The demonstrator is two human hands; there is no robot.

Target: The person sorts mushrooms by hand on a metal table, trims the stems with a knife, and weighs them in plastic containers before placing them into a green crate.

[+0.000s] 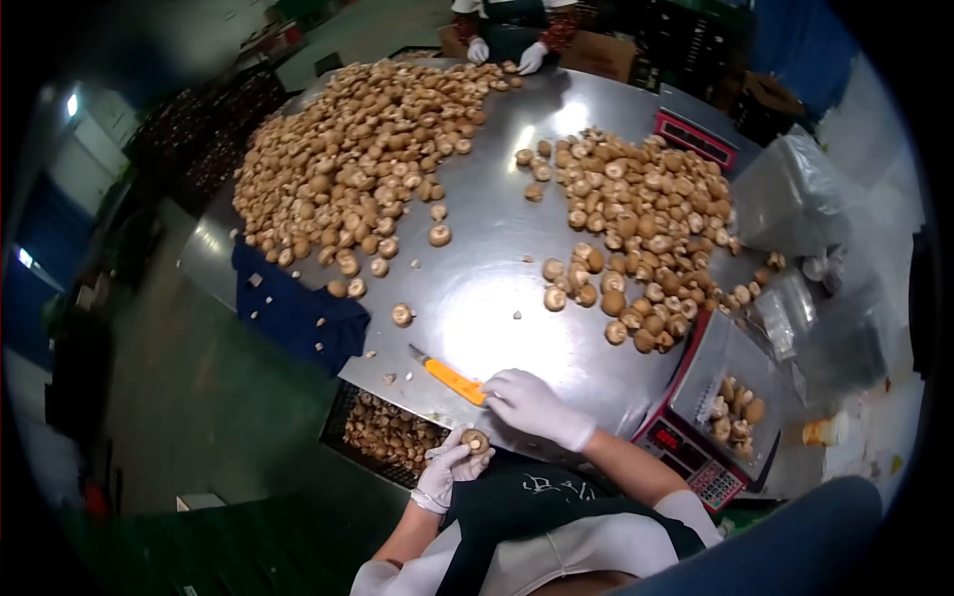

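Observation:
My left hand (pixel 449 468), in a white glove, holds a brown mushroom (pixel 475 442) with its pale stem side up, just off the table's near edge. My right hand (pixel 525 402), also gloved, is over the metal table (pixel 477 298) at the handle end of an orange utility knife (pixel 455 380). The knife's blade points away to the upper left. The right fingertips are bent at the handle end, and whether they grip it is hard to see. Below the table edge, left of my left hand, a black crate (pixel 343 422) holds many mushrooms.
A large mushroom pile (pixel 348 159) covers the back left, another (pixel 646 199) the right. A dark blue cloth (pixel 288 308) hangs over the left edge. At the right are a red scale (pixel 686 462) bearing mushrooms and plastic bags (pixel 795 194). A co-worker's gloved hands (pixel 507 55) are at the far edge.

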